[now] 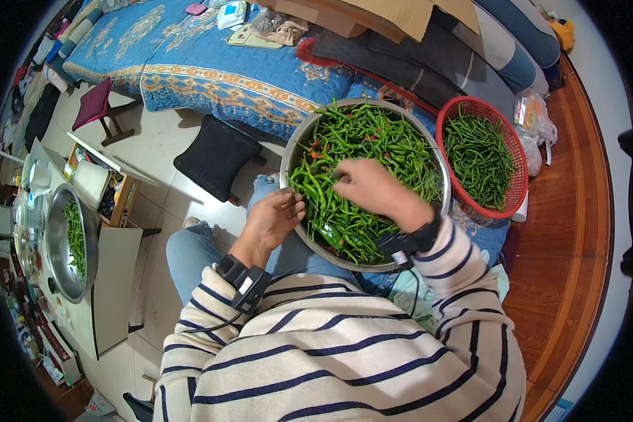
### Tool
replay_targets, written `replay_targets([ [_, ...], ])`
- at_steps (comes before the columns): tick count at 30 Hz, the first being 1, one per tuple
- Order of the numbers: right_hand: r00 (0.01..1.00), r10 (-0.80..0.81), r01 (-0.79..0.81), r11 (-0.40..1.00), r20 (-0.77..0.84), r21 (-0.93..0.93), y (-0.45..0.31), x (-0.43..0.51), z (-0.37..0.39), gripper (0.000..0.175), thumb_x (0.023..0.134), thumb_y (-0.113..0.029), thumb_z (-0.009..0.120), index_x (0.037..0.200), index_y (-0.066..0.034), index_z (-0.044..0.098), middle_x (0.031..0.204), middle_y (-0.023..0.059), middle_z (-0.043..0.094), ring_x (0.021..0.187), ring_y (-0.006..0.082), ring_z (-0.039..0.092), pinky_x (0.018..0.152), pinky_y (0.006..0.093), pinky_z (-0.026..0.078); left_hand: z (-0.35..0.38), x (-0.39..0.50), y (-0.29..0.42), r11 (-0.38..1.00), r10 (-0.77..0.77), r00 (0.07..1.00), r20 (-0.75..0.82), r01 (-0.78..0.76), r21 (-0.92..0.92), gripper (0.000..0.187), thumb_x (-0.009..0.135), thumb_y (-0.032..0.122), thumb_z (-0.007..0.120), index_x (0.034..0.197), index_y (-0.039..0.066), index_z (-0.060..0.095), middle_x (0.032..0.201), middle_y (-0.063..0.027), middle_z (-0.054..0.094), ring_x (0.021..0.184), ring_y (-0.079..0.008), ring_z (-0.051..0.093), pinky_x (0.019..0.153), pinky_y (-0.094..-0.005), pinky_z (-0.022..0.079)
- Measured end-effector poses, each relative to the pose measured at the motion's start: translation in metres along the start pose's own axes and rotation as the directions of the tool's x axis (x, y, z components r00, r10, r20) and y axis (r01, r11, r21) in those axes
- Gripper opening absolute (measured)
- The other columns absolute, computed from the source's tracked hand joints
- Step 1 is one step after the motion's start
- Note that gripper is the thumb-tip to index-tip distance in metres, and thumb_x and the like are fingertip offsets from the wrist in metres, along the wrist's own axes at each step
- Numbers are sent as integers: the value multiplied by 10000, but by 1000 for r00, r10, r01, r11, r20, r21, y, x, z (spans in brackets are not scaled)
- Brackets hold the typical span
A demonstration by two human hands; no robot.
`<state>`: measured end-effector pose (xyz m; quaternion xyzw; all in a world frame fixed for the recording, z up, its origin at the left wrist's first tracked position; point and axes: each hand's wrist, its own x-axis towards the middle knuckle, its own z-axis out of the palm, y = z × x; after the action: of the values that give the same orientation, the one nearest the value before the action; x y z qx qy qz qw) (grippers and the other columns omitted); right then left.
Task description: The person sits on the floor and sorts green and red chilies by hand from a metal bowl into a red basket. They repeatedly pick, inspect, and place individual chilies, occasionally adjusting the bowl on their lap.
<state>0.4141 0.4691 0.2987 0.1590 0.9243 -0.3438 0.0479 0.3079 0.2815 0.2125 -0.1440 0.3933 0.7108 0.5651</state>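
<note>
A wide metal basin (446,176) in front of me is heaped with green chili peppers (369,142), with a few red ones among them. My left hand (278,217) is at the basin's left rim, palm turned inward and fingers loosely curled; no pepper shows in it. Over the middle of the heap is my right hand (366,184), back upward and fingers bent down toward the peppers. Its fingertips are blurred and partly hidden, so whether they pinch a pepper is unclear. Both wrists wear black strapped devices with cables.
A red plastic basket (518,198) of thin green peppers stands right of the basin. On the left, a table (117,285) bears another metal basin (90,248) with green peppers. A black stool (216,158), a maroon stool (92,105) and a cardboard box (348,13) are farther off.
</note>
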Motion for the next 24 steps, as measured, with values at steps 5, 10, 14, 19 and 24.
replay_targets([
  [5,999,48,-41,934,12,-355,-7,12,49,223,709,-220,636,755,-2,615,751,194,618,728,374,611,654,464,482,14,-9,-4,990,35,999,14,-37,138,199,893,117,486,1080,50,497,946,-63,591,853,-186,586,798,-342,466],
  [10,985,88,-109,984,-150,-140,0,16,45,244,652,-202,663,748,10,590,752,201,610,737,374,602,653,442,472,14,-17,-2,975,72,997,29,-76,207,260,898,132,493,1141,39,490,995,-52,586,898,-170,573,821,-337,440],
  [14,977,26,-46,995,-213,-89,-9,-2,36,239,666,-187,676,780,-6,570,747,195,609,715,368,599,622,432,464,23,-17,-5,955,102,989,110,-128,266,300,903,202,546,1150,38,503,1009,-40,586,897,-146,565,811,-316,435],
  [19,929,-243,195,963,-279,-186,-29,-26,51,210,691,-133,657,825,-26,538,727,169,589,734,371,580,625,446,446,31,-15,-13,945,100,966,237,-166,281,251,902,237,568,1085,66,557,950,-13,595,869,-118,554,789,-284,432],
  [24,951,-145,104,982,-275,-159,-28,-59,73,233,682,-136,666,829,-25,523,779,153,562,758,349,552,673,434,444,17,-16,-12,980,94,982,165,-121,161,192,941,217,485,1048,82,569,971,-33,617,872,-150,585,788,-309,435],
])
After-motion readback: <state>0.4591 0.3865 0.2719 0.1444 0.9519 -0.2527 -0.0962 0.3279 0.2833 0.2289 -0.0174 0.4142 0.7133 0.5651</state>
